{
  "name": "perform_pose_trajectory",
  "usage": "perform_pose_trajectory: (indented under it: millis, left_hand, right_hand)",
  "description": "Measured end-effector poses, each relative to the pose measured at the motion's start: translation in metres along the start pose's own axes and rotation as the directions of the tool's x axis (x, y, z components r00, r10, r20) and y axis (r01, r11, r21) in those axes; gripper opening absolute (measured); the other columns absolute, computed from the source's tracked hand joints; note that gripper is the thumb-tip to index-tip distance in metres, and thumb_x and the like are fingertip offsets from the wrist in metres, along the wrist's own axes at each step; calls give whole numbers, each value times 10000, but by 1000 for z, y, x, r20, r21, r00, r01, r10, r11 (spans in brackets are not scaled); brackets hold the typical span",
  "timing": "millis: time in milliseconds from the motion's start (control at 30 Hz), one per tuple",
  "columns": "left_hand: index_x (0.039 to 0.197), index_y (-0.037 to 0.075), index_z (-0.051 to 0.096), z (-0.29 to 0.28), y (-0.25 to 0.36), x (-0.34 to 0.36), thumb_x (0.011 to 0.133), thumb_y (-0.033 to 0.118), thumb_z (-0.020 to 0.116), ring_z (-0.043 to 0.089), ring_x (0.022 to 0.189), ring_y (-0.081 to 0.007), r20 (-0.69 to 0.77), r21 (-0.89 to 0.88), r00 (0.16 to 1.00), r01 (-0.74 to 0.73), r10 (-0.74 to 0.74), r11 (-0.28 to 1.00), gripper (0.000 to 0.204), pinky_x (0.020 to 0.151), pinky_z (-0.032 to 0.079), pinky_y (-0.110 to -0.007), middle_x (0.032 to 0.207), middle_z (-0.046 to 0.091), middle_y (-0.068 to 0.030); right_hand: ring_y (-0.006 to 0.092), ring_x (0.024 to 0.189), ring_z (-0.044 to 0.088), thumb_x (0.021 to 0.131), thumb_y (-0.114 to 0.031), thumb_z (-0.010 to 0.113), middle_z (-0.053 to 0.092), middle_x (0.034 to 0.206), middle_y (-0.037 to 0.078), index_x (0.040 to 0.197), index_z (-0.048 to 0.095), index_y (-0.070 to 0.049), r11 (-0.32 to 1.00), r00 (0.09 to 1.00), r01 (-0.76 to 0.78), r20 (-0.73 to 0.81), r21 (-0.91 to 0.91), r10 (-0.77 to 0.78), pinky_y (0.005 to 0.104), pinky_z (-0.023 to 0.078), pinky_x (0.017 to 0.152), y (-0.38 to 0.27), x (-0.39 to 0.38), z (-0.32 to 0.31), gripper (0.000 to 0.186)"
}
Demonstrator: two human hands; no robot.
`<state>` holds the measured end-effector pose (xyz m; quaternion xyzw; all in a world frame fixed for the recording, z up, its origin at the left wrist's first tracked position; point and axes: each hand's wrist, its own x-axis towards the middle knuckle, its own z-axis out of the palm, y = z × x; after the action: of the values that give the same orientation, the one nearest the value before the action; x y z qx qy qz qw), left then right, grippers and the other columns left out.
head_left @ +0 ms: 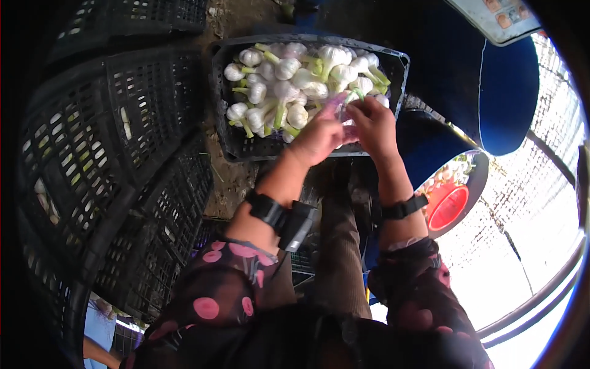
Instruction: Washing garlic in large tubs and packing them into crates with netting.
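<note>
A black plastic crate [220, 117] lies in front of me, heaped with white garlic bulbs [287, 69] that have short green stems. Over its near right part, my left hand [319, 136] and my right hand [373, 126] meet. Between them is a garlic bulb with purplish skin, mostly hidden by the fingers; a pale green stem [355, 94] pokes out above them. The right fingers are bent and pinched onto it. Motion blurs the left fingers, which appear closed around the same bulb.
Black slatted crates [153, 111] with garlic inside are stacked along the left. At right are a large blue container [507, 98] and a red bowl [448, 206] beside more garlic. A pale tray [495, 18] shows at upper right. Behind the lower left crates, another person's arm [101, 353] is visible.
</note>
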<state>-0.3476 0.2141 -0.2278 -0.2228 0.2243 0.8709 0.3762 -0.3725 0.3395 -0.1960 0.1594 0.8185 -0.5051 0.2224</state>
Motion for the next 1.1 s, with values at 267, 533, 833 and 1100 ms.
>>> perform_pose_trajectory:
  millis: [267, 533, 833, 1100]
  left_hand:
    - [902, 38, 496, 27, -1, 26, 920, 186, 479, 469, 507, -139, -591, 231, 803, 76, 78, 970, 151, 451, 434, -292, 677, 483, -45]
    - [991, -6, 500, 27, -18, 17, 904, 154, 464, 513, 520, -185, -437, 325, 887, 1, 150, 946, 185, 487, 458, -320, 710, 530, -77]
    - [795, -12, 573, 35, -43, 21, 805, 90, 505, 576, 762, -412, -273, 936, 849, 125, 452, 330, 123, 623, 456, -443, 774, 595, -243]
    - [885, -53, 607, 35, -65, -42, 785, 119, 586, 569, 958, -346, -54, 776, 810, -333, 584, 535, 200, 857, 435, -413, 1073, 567, -243]
  right_hand:
    - [87, 681, 524, 890, -65, 495, 594, 780, 25, 1011, 625, -8, 999, 983, 47, 176, 26, -51, 245, 430, 605, 11, -83, -38, 187]
    - [103, 522, 492, 921, -351, 461, 575, 673, 51, 841, 603, -22, 866, 705, -485, -530, 125, 471, 266, 387, 511, 142, -92, -185, 367]
    - [197, 772, 601, 762, -511, 657, 641, 889, 136, 1023, 612, 28, 791, 579, -431, 538, -435, 612, 333, 481, 640, 1, 54, -3, 601]
    - [139, 556, 511, 780, -152, 625, 588, 653, 84, 790, 610, 69, 806, 792, 80, 528, -586, 305, 301, 399, 508, 29, 62, -2, 222]
